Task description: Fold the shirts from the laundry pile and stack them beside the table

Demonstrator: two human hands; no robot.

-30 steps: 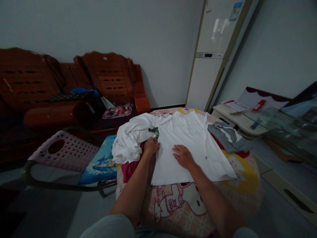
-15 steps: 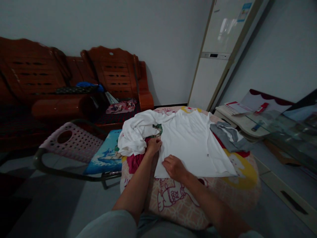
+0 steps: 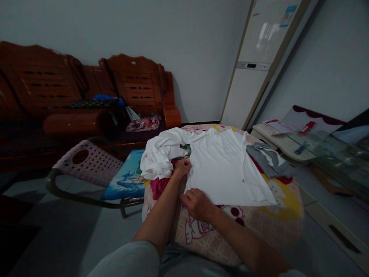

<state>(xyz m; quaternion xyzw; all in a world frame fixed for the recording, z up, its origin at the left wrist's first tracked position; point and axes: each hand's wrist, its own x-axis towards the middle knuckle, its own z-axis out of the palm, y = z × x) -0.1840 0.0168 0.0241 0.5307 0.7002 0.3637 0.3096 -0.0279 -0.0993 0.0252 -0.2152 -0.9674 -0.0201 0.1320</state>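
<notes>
A white shirt [image 3: 221, 169] lies spread on the cloth-covered table, its hem towards me. My left hand [image 3: 182, 168] is closed at the shirt's left edge, fingertips pinching the fabric. Lower down, my right hand [image 3: 199, 204] is closed at the near left corner of the hem, which it covers. Beside my left hand is a crumpled heap of white cloth [image 3: 160, 150], with dark red cloth [image 3: 158, 187] showing beneath it. A bit of green patterned fabric [image 3: 186, 151] shows between the heap and the shirt.
Grey folded clothing [image 3: 268, 159] lies on the table's right side. A chair with a pink woven back [image 3: 96, 163] and a blue cushion [image 3: 127, 179] stands at left. Wooden seats [image 3: 132, 84] line the wall. A glass-topped stand [image 3: 325, 150] is at right.
My right hand has slid down and left, from the shirt's lower front to its near left corner. My left hand stays at the left edge. The view has shifted slightly.
</notes>
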